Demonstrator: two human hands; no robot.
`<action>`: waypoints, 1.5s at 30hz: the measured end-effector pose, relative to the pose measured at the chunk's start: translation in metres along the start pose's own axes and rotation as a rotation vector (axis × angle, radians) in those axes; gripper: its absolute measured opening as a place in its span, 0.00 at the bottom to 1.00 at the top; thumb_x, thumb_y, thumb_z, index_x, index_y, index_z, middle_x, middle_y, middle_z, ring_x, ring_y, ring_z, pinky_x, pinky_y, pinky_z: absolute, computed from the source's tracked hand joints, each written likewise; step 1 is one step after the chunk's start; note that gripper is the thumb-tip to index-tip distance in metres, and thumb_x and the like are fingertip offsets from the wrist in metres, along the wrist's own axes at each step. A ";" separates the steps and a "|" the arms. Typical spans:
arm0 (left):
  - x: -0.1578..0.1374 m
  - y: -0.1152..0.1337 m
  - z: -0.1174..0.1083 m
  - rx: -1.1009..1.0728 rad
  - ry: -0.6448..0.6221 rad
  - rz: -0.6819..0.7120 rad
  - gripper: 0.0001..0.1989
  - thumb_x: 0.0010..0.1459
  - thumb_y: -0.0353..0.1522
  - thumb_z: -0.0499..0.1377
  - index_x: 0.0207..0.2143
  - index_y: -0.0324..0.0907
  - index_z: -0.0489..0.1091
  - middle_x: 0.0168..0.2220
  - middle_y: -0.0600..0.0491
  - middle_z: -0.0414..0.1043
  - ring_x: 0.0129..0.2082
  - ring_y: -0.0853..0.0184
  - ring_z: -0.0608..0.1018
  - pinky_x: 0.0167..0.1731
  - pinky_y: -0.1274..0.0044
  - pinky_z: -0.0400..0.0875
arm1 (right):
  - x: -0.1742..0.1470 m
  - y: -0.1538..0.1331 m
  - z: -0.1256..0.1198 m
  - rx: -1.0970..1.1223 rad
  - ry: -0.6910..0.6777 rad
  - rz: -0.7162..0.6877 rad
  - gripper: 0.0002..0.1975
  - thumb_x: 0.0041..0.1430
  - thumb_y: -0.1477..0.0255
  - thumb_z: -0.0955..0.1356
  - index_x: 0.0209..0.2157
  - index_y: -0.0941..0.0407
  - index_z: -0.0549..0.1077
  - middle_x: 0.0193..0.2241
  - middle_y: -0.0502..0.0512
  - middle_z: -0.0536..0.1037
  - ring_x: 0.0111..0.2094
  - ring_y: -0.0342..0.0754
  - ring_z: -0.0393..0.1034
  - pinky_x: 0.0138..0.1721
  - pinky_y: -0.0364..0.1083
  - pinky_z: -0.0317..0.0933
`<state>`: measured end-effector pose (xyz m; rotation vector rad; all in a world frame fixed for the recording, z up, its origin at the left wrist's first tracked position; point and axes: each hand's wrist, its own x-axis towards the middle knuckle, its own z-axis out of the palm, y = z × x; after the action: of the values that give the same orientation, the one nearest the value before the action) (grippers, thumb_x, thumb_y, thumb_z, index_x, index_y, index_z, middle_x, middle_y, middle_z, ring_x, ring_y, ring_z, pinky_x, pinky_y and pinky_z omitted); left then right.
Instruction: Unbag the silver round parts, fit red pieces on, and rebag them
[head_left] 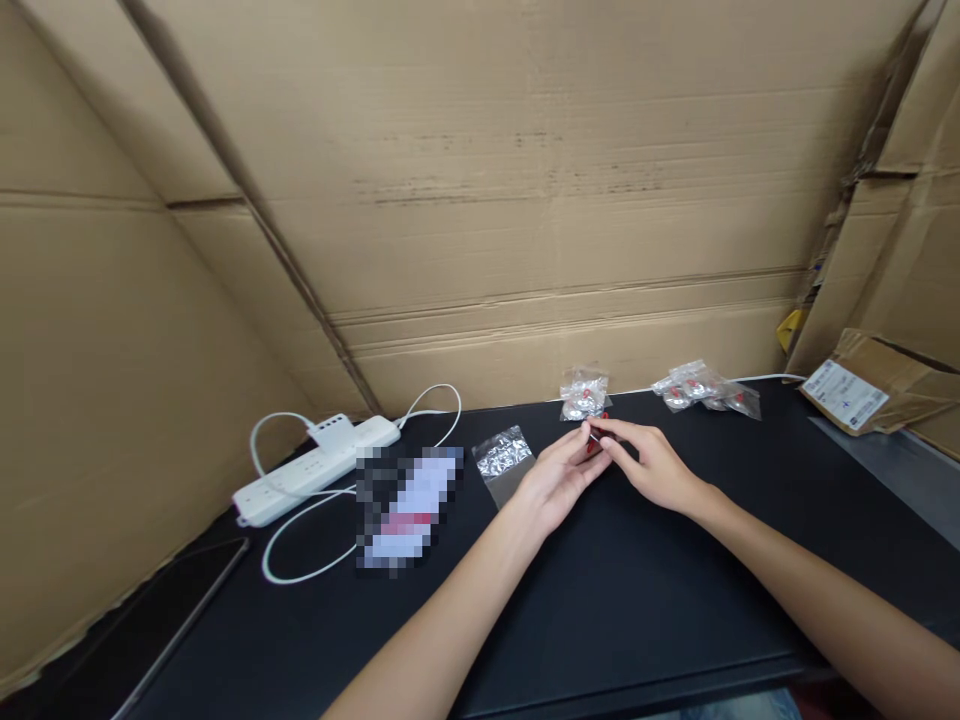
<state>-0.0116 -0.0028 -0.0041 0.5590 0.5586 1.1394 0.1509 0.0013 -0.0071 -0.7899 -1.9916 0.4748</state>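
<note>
My left hand [562,474] and my right hand [646,462] meet above the black table. Between their fingertips is a small dark item with red parts [594,440]; the fingers cover much of it, so its kind does not show. Both hands are closed around it, the right from above and the side, the left from beneath. Just beyond them lies a clear plastic bag with silvery and red pieces [585,396]. An open-looking clear bag [504,458] rests flat to the left of my left hand.
More clear bags with red-marked silvery pieces [701,388] lie along the back cardboard wall [562,200]. At left are a white power strip [315,472] with cables and a blurred-out flat object [411,508]. A torn cardboard package [874,385] with a label sits at right.
</note>
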 end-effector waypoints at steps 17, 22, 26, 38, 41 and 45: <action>0.000 0.006 0.004 0.059 0.128 0.027 0.10 0.52 0.29 0.67 0.37 0.33 0.74 0.39 0.42 0.77 0.39 0.63 0.80 0.48 0.70 0.74 | 0.001 -0.003 -0.007 -0.076 0.109 -0.005 0.17 0.60 0.69 0.67 0.51 0.51 0.69 0.47 0.57 0.72 0.41 0.48 0.70 0.39 0.49 0.69; -0.003 0.006 0.007 0.121 0.109 0.026 0.12 0.51 0.31 0.68 0.37 0.34 0.75 0.38 0.42 0.78 0.36 0.65 0.79 0.43 0.73 0.75 | 0.001 -0.004 -0.006 -0.091 0.112 -0.008 0.17 0.57 0.68 0.69 0.49 0.51 0.71 0.45 0.57 0.72 0.39 0.48 0.70 0.38 0.49 0.69; -0.005 0.004 0.008 0.139 0.081 0.026 0.10 0.50 0.31 0.68 0.34 0.34 0.75 0.35 0.45 0.78 0.35 0.66 0.79 0.45 0.72 0.73 | 0.001 -0.003 -0.004 -0.097 0.129 0.003 0.13 0.57 0.69 0.70 0.45 0.53 0.72 0.42 0.56 0.72 0.37 0.47 0.70 0.38 0.47 0.68; -0.006 0.001 0.007 0.185 -0.001 0.041 0.10 0.50 0.33 0.68 0.32 0.35 0.76 0.35 0.46 0.78 0.37 0.66 0.79 0.51 0.69 0.68 | 0.000 -0.004 0.001 -0.057 0.173 0.055 0.08 0.55 0.73 0.69 0.39 0.54 0.73 0.34 0.53 0.74 0.32 0.45 0.70 0.33 0.45 0.67; -0.006 -0.001 0.009 0.174 -0.001 0.034 0.10 0.51 0.34 0.68 0.32 0.35 0.76 0.35 0.46 0.78 0.38 0.66 0.79 0.52 0.70 0.67 | 0.000 -0.005 0.004 -0.039 0.190 0.084 0.06 0.56 0.74 0.68 0.37 0.55 0.73 0.33 0.53 0.74 0.31 0.45 0.70 0.33 0.45 0.68; -0.005 -0.003 0.009 0.161 -0.013 0.054 0.11 0.51 0.34 0.68 0.32 0.35 0.76 0.35 0.45 0.78 0.40 0.63 0.79 0.53 0.69 0.67 | -0.001 -0.007 0.005 -0.044 0.199 0.082 0.06 0.56 0.74 0.67 0.37 0.54 0.73 0.32 0.53 0.74 0.29 0.45 0.69 0.31 0.45 0.67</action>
<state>-0.0052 -0.0100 0.0015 0.7233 0.6312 1.1470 0.1445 -0.0043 -0.0057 -0.9129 -1.7966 0.3846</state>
